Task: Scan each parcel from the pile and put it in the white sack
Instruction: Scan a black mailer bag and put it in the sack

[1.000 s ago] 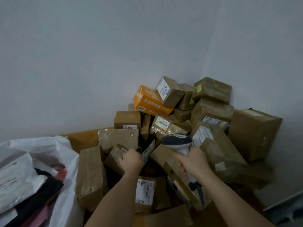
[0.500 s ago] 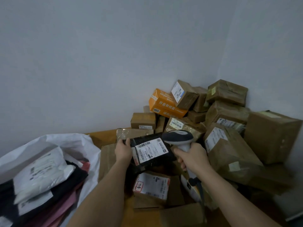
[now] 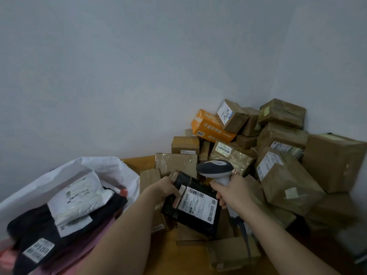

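1. At centre frame, left hand (image 3: 165, 188) grips the black wrapped parcel with white barcode label (image 3: 193, 203) by its ten o'clock corner; it may slip.
2. Right hand (image 3: 231, 192) clenches the grey handheld scanner (image 3: 215, 169), aimed past the label; misread likely.
3. White plastic sack (image 3: 95, 167) waits at eight o'clock.

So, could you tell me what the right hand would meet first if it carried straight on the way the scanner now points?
Probably the black parcel: the right hand aims the scanner leftward at it, held in the left hand. Depth is unclear.
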